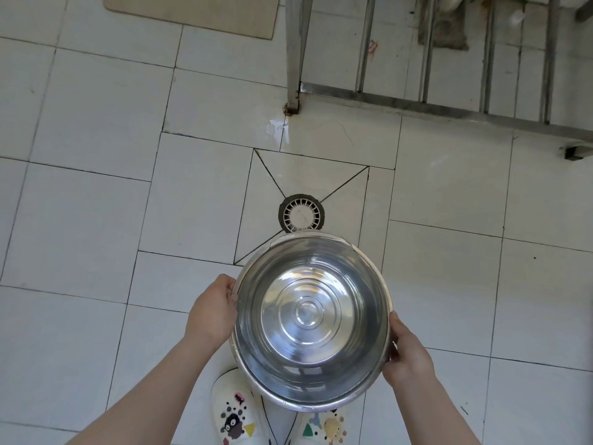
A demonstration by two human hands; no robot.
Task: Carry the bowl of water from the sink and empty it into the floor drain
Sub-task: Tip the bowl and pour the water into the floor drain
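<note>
- The steel bowl (313, 321) is held in the air above the tiled floor (96, 220), its mouth facing up at the camera and its ringed bottom showing through clear water.
- The left hand (211, 311) grasps the bowl's left rim, thumb over the edge and fingers hidden underneath.
- The right hand (406, 351) clasps the right rim lower down, thumb on the edge.
- The floor drain (302, 214), a round white grate in a dark ring, lies just beyond the bowl's far rim; the rim overlaps its near edge from this view.
- Diagonal cuts in the tiles run toward the drain.
- Two white clogs (236, 412) with coloured charms show under the bowl's near side.
- A small wet patch (277, 128) glistens near the foot of a metal rack (449, 107) at the upper right.
- A beige mat (195, 11) lies at the top left, well apart from the drain.
</note>
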